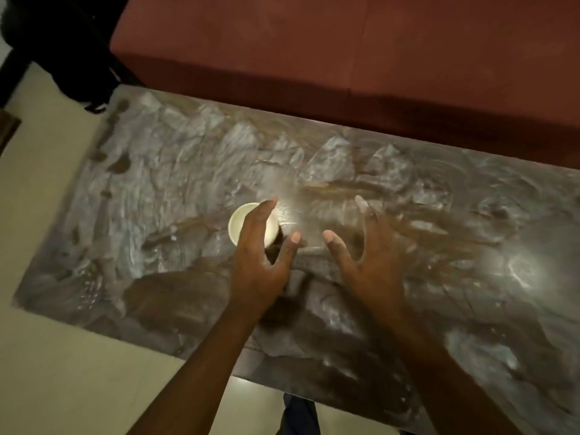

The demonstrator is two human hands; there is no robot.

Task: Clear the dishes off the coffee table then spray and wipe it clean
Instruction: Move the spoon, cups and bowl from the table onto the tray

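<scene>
Clearing looks nearly done: one white cup [248, 222] stands mid-worktop [408, 196] under the left hand [260, 255], both hands' fingers [361, 204] spread and empty, so next comes closing round the cup.

A home living room, most likely: a low coffee table [408, 189] with a smeared dark top stands just beside a reddish-brown sofa [314, 42], on a pale tiled floor [62, 372]. The light is dim, so details blur.
</scene>
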